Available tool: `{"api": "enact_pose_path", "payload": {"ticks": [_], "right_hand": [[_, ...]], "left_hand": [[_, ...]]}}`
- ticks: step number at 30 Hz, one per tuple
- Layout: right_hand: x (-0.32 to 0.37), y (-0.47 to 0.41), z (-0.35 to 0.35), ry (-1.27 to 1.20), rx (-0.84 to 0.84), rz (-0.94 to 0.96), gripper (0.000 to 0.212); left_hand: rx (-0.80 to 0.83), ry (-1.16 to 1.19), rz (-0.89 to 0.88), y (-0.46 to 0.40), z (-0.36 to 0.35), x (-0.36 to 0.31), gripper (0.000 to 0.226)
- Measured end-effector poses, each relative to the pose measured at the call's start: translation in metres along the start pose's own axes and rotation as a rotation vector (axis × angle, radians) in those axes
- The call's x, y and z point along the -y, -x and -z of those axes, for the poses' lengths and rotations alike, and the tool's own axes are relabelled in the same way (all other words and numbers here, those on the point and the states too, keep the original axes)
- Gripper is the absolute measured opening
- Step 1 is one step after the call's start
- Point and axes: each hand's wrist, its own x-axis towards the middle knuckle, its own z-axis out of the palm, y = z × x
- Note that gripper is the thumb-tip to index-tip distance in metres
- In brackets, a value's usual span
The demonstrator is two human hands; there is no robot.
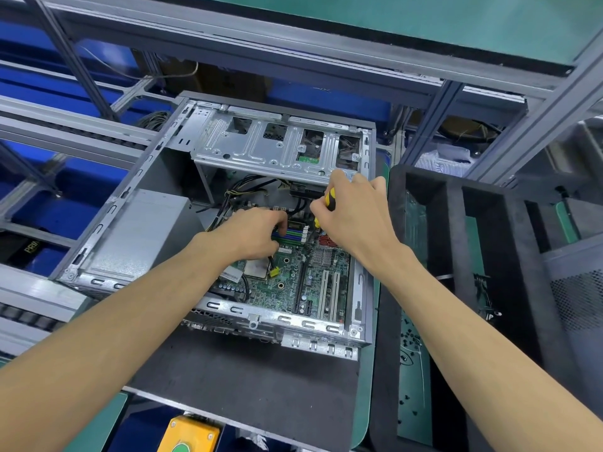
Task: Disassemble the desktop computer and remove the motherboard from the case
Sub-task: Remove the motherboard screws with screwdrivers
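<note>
The case (107, 236) is laid on its side, open face up, on a dark mat (248, 380); steel shell, judged heavy and stiff, unlikely to shift under tool pressure. Inside the case, at its near right part, the motherboard (293, 282) is seen flat and apparently still seated, with black cables (241, 187) running to its far edge. Judged light, thin, slightly flexible and fragile: it is best taken by bare edges or near the expansion slots (329, 298), not by chips, the bare CPU (256, 268) or the small heatsink (323, 256). At the board's far edge, the left hand (251, 234) is curled down by the memory slots (288, 231); what it pinches cannot be told. Just right of it, the right hand (354, 216) is wrapped round a yellow-black screwdriver (329, 201), tip aimed down at the board. Loose screws (409, 340) are scattered right of the case.
</note>
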Motion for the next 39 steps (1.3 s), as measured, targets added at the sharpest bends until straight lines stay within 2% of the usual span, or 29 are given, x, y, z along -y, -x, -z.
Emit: {"api": "enact_pose_path", "payload": {"ticks": [2,6,9,15,18,24,26,28,31,33,36,39], "right_hand": [[0.0,0.001,0.001,-0.031,-0.004,-0.006,0.022],[0.0,0.002,0.004,-0.142,-0.044,-0.021,0.024],[0.0,0.004,0.005,-0.24,-0.083,-0.046,0.024],[-0.001,0.005,0.005,-0.457,-0.127,-0.176,0.026],[-0.004,0.005,0.004,-0.517,-0.126,-0.236,0.025],[-0.003,0.001,0.017,-0.599,-0.148,-0.227,0.025],[-0.008,-0.002,0.031,-0.617,-0.191,-0.223,0.025],[-0.018,-0.006,0.048,-0.687,-0.27,-0.246,0.027],[-0.039,-0.008,0.073,-0.763,-0.4,-0.33,0.032],[-0.055,-0.004,0.083,-0.852,-0.439,-0.451,0.033],[-0.079,0.012,0.09,-1.157,-0.444,-0.715,0.02],[-0.098,0.035,0.09,-1.386,-0.465,-0.879,0.026]], "left_hand": [[-0.029,-0.03,-0.013,0.0,-0.001,-0.001,0.026],[-0.192,-0.156,-0.119,0.001,-0.001,-0.005,0.045],[-0.178,-0.175,-0.201,0.0,-0.001,-0.012,0.048],[-0.16,-0.171,-0.223,0.0,0.006,-0.014,0.028],[-0.124,-0.076,-0.182,0.003,0.008,-0.017,0.017],[-0.104,0.02,-0.088,0.003,0.017,-0.021,0.009],[-0.112,0.112,-0.061,0.005,0.022,-0.023,0.006],[-0.108,0.304,-0.01,0.007,0.028,-0.025,0.005],[-0.094,0.796,0.075,0.011,0.044,-0.037,0.007],[-0.069,1.076,0.048,0.012,0.057,-0.058,0.01],[0.002,1.099,-0.119,0.007,0.063,-0.108,0.01],[0.09,0.905,-0.267,-0.001,0.052,-0.159,0.012]]}}
